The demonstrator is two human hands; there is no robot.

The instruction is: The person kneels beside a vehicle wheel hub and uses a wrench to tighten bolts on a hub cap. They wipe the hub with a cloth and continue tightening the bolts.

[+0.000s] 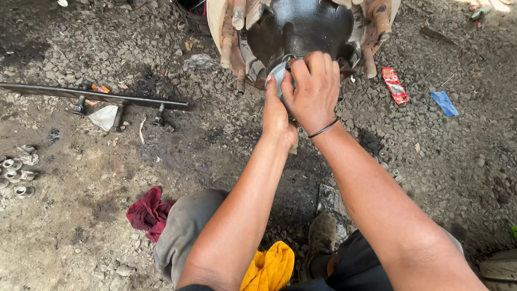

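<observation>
While both hands [299,99] press together, grip pinching grey hub cap [279,75], black wheel hub [299,27], oily gravel [161,161].

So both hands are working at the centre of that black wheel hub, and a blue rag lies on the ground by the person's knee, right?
Not quite: the rag by the knee is dark red, not blue, as the head view shows. The rest holds: left hand and right hand are both at the centre of the black wheel hub.

Place: outdoor vehicle repair yard | Ground: you are crouching on oil-stained dirt and gravel [458,161] | Signs: a greasy wheel hub [301,27], long steel wrench [97,97], loose nuts [16,172] and red rag [148,213] are lying around you.
</observation>
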